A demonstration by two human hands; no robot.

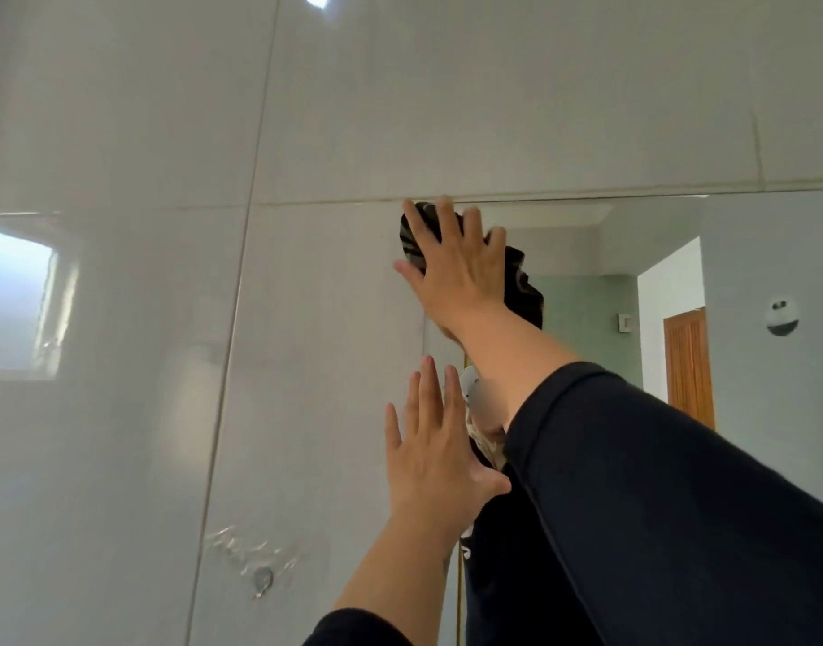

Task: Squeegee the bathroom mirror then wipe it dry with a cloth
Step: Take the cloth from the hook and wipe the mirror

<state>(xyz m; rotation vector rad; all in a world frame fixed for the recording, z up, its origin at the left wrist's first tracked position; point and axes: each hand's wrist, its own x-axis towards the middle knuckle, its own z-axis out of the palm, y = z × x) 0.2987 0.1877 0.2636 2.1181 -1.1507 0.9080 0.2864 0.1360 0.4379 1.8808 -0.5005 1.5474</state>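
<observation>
The bathroom mirror (586,254) hangs on the tiled wall, its top left corner near the middle of the view. My right hand (456,268) presses a dark cloth (411,235) flat against that corner, fingers spread over it. My left hand (428,449) lies flat and empty on the wall at the mirror's left edge, lower down, fingers apart. The mirror reflects my arm, my dark top and a doorway. No squeegee is in view.
Glossy white wall tiles (307,132) fill the left and top. A small metal wall fitting (262,580) sits low on the tile. A round white holder (781,316) is stuck on the mirror at the right. The mirror reflects a wooden door (689,366).
</observation>
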